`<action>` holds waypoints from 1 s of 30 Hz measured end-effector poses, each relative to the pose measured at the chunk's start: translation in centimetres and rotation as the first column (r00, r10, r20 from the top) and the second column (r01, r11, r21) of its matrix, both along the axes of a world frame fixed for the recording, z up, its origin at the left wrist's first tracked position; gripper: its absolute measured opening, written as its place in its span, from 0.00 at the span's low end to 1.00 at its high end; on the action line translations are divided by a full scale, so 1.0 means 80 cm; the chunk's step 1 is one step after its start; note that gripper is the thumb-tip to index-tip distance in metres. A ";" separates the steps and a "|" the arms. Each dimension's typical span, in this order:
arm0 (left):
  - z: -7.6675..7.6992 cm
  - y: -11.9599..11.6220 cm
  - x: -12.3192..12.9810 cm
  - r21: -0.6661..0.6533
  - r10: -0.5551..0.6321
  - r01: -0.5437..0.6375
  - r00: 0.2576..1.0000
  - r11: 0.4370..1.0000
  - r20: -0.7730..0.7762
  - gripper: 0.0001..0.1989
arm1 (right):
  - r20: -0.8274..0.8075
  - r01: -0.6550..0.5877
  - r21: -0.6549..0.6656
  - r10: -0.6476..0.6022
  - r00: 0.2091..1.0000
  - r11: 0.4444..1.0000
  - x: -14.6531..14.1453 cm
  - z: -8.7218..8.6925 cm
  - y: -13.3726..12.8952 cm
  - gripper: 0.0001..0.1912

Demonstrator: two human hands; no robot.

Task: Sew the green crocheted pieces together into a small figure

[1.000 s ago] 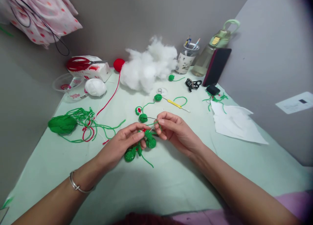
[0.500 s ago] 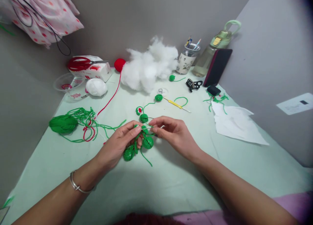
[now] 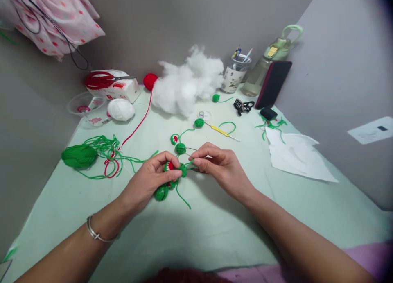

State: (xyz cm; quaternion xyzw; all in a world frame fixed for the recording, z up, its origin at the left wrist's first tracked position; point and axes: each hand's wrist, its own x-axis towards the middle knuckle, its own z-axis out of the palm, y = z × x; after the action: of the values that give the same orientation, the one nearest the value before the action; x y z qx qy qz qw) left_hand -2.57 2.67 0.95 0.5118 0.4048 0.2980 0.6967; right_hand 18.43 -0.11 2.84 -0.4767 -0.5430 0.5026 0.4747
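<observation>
My left hand point(image 3: 158, 170) is closed on a small green crochet piece point(image 3: 183, 170), pinched between thumb and fingertips. A red and white patch point(image 3: 168, 166) shows by its fingers. Beneath them a larger green crochet ball point(image 3: 161, 193) with a dark line rests on the table, and a loose green yarn tail point(image 3: 184, 199) trails from the work. Just right of the piece, my right hand point(image 3: 216, 162) pinches a thin needle point(image 3: 188, 154); green yarn point(image 3: 190, 165) runs between its fingers and the piece. Another green crochet ball point(image 3: 180, 148) lies just beyond both hands.
Behind the hands lie a yellow-handled crochet hook point(image 3: 219, 130) and white stuffing point(image 3: 188, 84). Green yarn point(image 3: 80, 156) is tangled at left, near a white yarn ball point(image 3: 120, 109) and red scissors point(image 3: 100, 80). A phone point(image 3: 273, 85), bottle point(image 3: 258, 74) and white paper point(image 3: 297, 156) stand or lie right.
My left thumb and fingers have shifted their hold on the green piece, and the red and white patch has come into view. The needle between the hands has changed its angle.
</observation>
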 end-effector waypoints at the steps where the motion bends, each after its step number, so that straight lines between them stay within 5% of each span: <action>1: -0.001 0.000 0.000 0.008 0.005 -0.005 1.000 1.000 -0.007 0.10 | -0.011 0.011 -0.012 -0.011 1.000 1.000 0.000 0.000 0.000 0.04; 6: -0.001 -0.001 0.002 -0.017 0.031 -0.030 0.998 0.999 0.058 0.13 | -0.053 0.065 -0.094 -0.071 0.996 0.993 0.004 0.001 0.001 0.08; 14: 0.003 0.001 0.005 -0.123 0.073 -0.056 0.987 0.991 0.141 0.16 | 0.228 0.022 0.103 -0.045 0.973 0.994 0.003 -0.002 -0.001 0.06; 30: 0.010 0.004 0.004 -0.231 0.203 -0.168 0.970 0.958 0.136 0.11 | 0.458 -0.058 0.251 -0.066 0.886 0.966 0.000 -0.009 -0.009 0.08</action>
State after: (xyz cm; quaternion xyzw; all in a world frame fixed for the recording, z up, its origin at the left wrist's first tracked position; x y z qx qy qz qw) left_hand -2.29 3.01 1.72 0.3669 0.4249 0.3555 0.7473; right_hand 18.41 -0.83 2.10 -0.5182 -0.7000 0.2984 0.3904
